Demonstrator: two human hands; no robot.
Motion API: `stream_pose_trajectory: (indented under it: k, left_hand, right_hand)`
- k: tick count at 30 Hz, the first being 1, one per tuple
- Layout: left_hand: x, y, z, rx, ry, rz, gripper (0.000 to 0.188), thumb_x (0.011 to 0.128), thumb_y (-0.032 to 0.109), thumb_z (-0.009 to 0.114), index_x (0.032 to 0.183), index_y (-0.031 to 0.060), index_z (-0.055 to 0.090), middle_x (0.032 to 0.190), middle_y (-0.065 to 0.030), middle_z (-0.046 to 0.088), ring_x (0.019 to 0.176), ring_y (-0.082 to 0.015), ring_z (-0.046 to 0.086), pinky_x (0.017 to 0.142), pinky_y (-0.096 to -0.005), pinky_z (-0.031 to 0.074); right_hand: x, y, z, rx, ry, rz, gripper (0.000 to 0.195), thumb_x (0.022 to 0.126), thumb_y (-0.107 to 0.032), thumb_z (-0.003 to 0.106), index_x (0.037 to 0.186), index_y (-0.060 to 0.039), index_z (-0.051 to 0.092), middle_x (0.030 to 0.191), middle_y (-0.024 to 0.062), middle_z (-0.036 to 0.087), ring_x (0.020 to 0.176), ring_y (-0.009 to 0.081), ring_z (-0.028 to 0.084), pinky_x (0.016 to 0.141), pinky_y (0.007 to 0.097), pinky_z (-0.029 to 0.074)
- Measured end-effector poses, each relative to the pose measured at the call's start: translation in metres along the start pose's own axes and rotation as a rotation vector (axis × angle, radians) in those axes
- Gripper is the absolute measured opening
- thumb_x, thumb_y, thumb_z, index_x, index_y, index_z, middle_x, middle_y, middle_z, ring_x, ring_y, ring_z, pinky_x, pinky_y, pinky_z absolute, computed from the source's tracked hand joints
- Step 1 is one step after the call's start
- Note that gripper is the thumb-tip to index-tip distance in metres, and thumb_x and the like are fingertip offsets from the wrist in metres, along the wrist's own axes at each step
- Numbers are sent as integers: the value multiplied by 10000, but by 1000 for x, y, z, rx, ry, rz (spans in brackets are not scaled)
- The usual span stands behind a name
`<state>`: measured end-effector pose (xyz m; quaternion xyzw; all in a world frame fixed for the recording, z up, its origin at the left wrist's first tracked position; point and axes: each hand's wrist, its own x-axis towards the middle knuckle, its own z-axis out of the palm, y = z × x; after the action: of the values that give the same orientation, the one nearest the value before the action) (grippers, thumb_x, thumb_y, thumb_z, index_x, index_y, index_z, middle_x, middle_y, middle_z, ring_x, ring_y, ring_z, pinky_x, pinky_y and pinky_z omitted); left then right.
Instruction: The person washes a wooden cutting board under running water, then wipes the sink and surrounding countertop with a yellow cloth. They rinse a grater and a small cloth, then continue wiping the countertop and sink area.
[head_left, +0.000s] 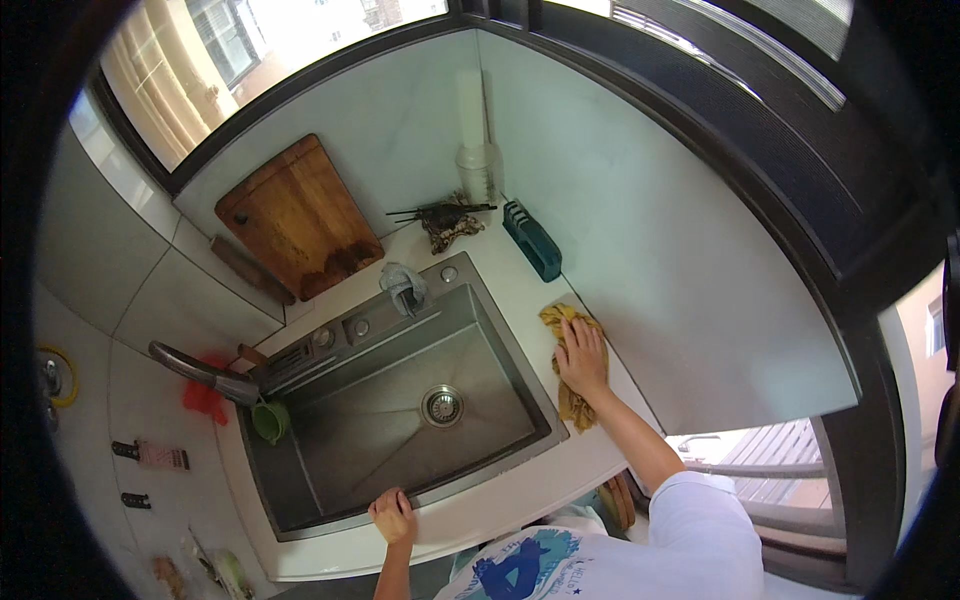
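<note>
Pressed onto a crumpled yellow cloth (577, 412), my right hand (583, 358) lies on the white countertop (517, 277) to the right of the sink. The cloth shows above and below the palm, close to the wall. My left hand (394, 517) rests at the near rim of the stainless steel sink (360, 442), its fingers curled over the edge and their tips hidden. A round drain strainer (442, 406) sits in the basin floor. At the basin's left end is a green cup (271, 421), below the faucet (206, 373).
A grey cloth (403, 285) hangs at the sink's back ledge. Behind it leans a wooden cutting board (300, 217). A teal knife sharpener (532, 241) stands by the right wall, near a dark brown object (450, 221) in the corner. A red item (204, 397) is behind the faucet.
</note>
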<state>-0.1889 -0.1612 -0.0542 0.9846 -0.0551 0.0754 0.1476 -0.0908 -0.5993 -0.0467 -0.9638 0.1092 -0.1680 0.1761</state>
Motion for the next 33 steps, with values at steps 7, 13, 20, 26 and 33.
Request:
stream_pose_trajectory:
  k: [7,13,20,26,33]
  left_hand:
    - [2,4,-3,26,-68,3,128,782,111,486,757,77,607,794,-48,614,778,-224,539,776,-376,344]
    - [4,9,-8,-1,-116,-41,139,762,114,494,683,80,603,744,-49,606,746,-229,537,768,-380,339]
    - [2,9,-13,20,-125,-67,140,752,124,496,672,76,600,718,-57,601,753,-232,541,771,-387,337]
    - [5,12,-9,-12,-111,-51,142,752,127,503,669,75,606,724,-65,610,726,-244,547,767,-392,342]
    - [6,11,-15,-23,-87,-37,183,782,117,465,665,73,599,710,-75,602,731,-257,540,760,-398,346]
  right_hand:
    - [99,-38,53,-4,74,-159,501,849,-198,443,1292,6,325,1312,201,334,1234,330,293,1027,437,215]
    - [167,-59,93,-28,184,18,541,754,-126,493,1253,29,354,1312,208,339,1250,351,269,1038,430,195]
    - [193,-67,100,172,21,-317,374,761,-118,530,1134,-99,532,1213,131,466,1165,291,396,1002,407,280]
    - [210,-104,116,341,-104,-657,302,736,-103,567,1037,-88,584,1148,85,528,1123,265,441,971,399,328]
    - [218,-89,112,284,-143,-713,294,719,-46,542,1011,-71,574,1127,90,527,1075,288,457,960,404,336]
